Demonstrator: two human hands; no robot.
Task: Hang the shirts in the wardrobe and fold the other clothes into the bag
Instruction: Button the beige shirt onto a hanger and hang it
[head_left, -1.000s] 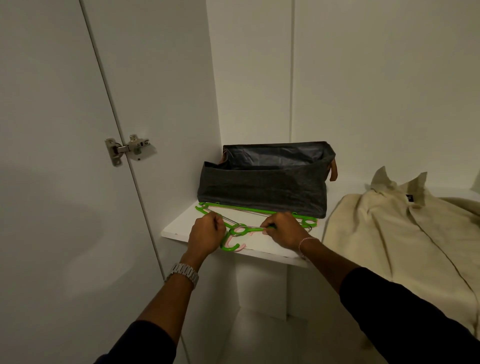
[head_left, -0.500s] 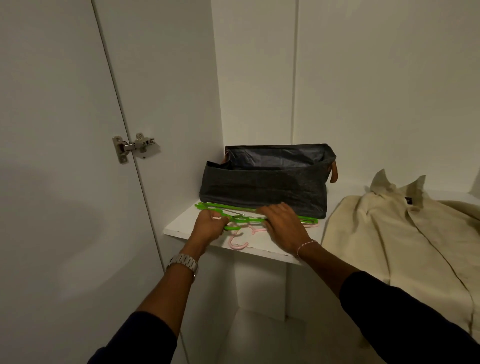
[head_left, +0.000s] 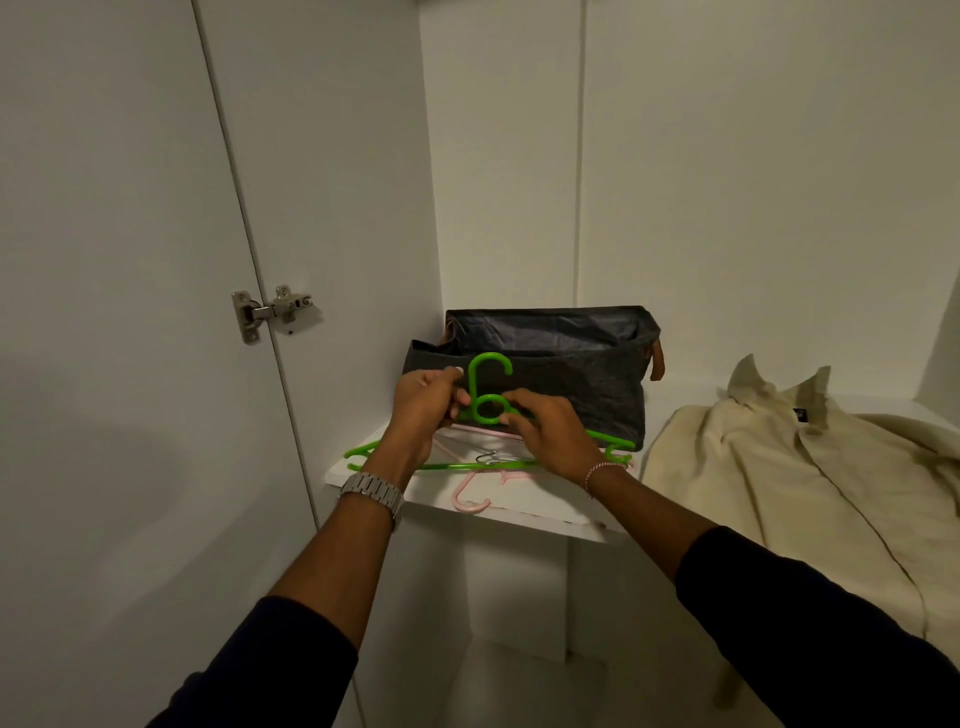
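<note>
Plainly an early stage, judged from how things lie.
Hanger in hand: both hands lift a green hanger (head_left: 488, 400) off the shelf (head_left: 524, 506), its hook upright in front of the bag.
Left hand (head_left: 423, 408): fingers pinch the hanger's neck beside the hook.
Right hand (head_left: 550, 434): fingers curl on the hanger's ring and right shoulder.
Spare hangers: a second green hanger (head_left: 363, 457) and a pink hanger (head_left: 470, 499) lie on the shelf beneath.
Shirt: the cream shirt (head_left: 800, 483) lies spread to the right, not yet on a hanger.
Bag: the dark grey bag (head_left: 571, 374) stands open at the far side of the shelf; no clothes show inside.
Left to do: dress the hanger, hang the shirt, fold other clothes; none of those are in view.
</note>
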